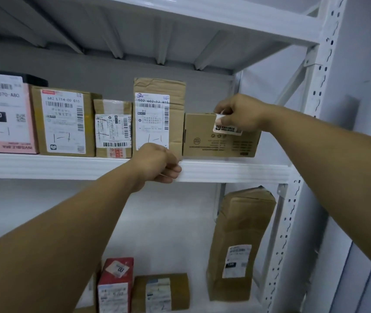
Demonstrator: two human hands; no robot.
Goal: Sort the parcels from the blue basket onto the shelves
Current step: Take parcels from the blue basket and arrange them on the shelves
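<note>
A low brown cardboard parcel [204,141] stands at the right end of the upper white shelf [236,170]. My right hand [238,112] grips its top right corner, with the thumb on a white sticker on the parcel's front. My left hand [157,162] is curled in front of the shelf's front edge, just below a tall brown parcel [159,116]; something small and white may sit between its fingers, but I cannot tell. The blue basket is out of view.
Left of the tall parcel stand a small taped box [113,128], a bigger brown box [63,123] and a pink box [3,116]. The shelf below holds a tall brown paper parcel [239,242], a red box [116,283] and a flat brown box [160,292]. A white perforated upright [302,177] bounds the right side.
</note>
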